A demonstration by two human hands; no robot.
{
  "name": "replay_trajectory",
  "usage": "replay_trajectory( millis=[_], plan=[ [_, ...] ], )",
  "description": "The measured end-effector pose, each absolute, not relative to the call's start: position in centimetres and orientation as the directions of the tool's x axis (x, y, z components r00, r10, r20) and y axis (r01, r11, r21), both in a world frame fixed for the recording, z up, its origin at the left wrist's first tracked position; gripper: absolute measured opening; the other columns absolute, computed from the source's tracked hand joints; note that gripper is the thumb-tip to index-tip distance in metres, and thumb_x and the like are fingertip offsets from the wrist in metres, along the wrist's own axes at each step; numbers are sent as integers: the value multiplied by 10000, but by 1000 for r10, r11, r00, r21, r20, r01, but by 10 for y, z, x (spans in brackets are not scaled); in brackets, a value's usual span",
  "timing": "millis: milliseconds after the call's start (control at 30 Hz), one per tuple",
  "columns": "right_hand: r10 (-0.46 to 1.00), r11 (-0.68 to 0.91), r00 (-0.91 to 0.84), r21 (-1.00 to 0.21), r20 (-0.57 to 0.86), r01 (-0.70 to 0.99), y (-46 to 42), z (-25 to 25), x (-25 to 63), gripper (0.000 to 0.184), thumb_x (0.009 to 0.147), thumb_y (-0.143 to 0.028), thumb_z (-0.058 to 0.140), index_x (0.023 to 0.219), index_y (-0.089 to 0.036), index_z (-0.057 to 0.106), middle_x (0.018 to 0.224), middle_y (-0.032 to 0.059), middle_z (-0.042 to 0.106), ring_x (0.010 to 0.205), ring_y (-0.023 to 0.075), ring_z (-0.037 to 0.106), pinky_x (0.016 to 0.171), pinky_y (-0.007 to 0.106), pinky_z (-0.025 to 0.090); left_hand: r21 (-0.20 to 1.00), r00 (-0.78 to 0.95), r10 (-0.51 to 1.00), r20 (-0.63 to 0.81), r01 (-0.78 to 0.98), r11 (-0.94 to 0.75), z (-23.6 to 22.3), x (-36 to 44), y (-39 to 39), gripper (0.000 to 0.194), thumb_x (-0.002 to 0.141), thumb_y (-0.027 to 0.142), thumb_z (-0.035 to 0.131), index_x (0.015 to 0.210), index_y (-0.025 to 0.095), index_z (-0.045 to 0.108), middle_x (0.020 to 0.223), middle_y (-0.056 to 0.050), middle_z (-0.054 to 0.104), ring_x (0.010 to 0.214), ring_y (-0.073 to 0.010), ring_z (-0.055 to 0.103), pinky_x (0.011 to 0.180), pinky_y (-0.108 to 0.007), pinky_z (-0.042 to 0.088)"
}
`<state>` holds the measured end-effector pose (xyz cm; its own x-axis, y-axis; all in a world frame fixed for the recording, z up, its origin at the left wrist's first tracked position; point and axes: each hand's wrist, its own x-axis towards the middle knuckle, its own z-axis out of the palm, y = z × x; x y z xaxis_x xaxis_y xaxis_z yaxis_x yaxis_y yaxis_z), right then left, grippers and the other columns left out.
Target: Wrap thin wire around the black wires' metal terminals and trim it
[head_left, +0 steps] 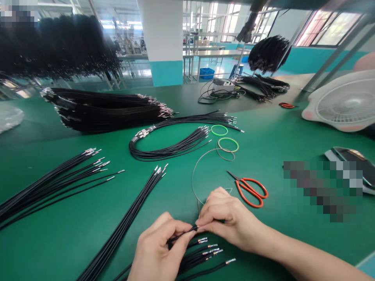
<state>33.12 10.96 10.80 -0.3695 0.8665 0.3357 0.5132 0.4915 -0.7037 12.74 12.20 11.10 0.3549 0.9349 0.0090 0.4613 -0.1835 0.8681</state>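
Note:
My left hand [164, 244] is closed in a pinch on a black cable [184, 233], near its end. Thumb and forefinger of my right hand [222, 218] meet at the tip of the same cable, almost touching my left fingertips; the tip itself is mostly hidden. A thin wire [192, 175] curves over the table down to my right fingers; whether they grip it I cannot tell. Below my hands lie more black cables [202, 257] with bare metal ends. Orange-handled scissors [252, 191] lie open just beyond my right hand.
Cable bundles lie left [55, 179], centre-left [131, 210] and, bent in a U, ahead [170, 152]. Behind is a large black cable pile [108, 111]. Green rings [228, 144] lie mid-table. A white fan [345, 101] and a dark device [357, 164] stand right.

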Motion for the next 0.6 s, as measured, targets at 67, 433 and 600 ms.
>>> replay_trajectory(
  millis=[67, 433, 600],
  plan=[
    [871, 477, -374, -729, 317, 491, 110, 108, 332, 117, 901, -264, 652, 824, -201, 713, 799, 21, 736, 780, 152, 639, 830, 365, 385, 877, 355, 934, -33, 459, -143, 111, 127, 123, 149, 804, 319, 654, 747, 264, 781, 685, -15, 608, 631, -165, 551, 533, -251, 394],
    [663, 743, -585, -313, 467, 592, 109, 109, 339, 232, 980, -149, 439, 1050, -223, 647, 968, 16, 735, 797, 137, 584, 767, 363, 334, 901, 339, 894, -292, 411, 138, 114, 129, 125, 227, 740, 411, 703, 651, 210, 761, 575, 23, 478, 543, -125, 419, 547, -266, 335],
    [671, 731, -546, -328, 501, 598, 111, 115, 342, 197, 980, -222, 503, 1148, -216, 606, 993, 28, 731, 842, 146, 586, 808, 351, 352, 916, 357, 871, -337, 339, 215, 113, 128, 129, 284, 744, 445, 701, 638, 184, 735, 530, 38, 450, 522, -110, 391, 547, -258, 324]
  ],
)
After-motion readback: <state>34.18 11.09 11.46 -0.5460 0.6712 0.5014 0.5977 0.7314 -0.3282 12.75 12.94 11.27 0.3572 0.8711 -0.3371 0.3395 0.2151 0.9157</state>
